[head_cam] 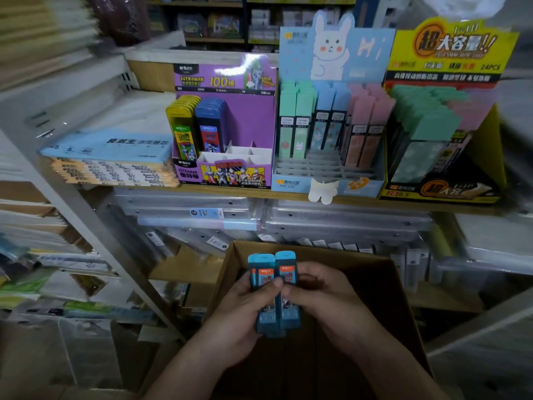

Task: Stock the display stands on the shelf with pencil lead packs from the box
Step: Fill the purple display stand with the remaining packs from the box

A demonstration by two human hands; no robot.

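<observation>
A bundle of teal pencil lead packs (285,264) is being gripped by both hands at once, just above the open cardboard box (375,284) lying directly beneath them. The packs are being kept upright and side by side in two columns, probably so that they are being squared into a neat block before being carried to a stand. The left hand (245,310) is being wrapped round the left side of the bundle, its thumb being pressed across the front labels; the right hand (320,295) is being curled round the right side, its fingertips being brought in to meet the left thumb at the middle seam. Both forearms are being angled inward from below, with the wrists close together. Above and beyond the hands, on the shelf (230,190), the purple Ultraman display stand (253,116) is being shown only partly filled: yellow packs (184,131) and blue packs (210,128) are being held at its left, while white compartments (245,155) are being left vacant, which is likely where this bundle is being destined. Further right of the hands, the bunny display stand (331,53) and the yellow display stand (444,47) are being seen well stocked.
</observation>
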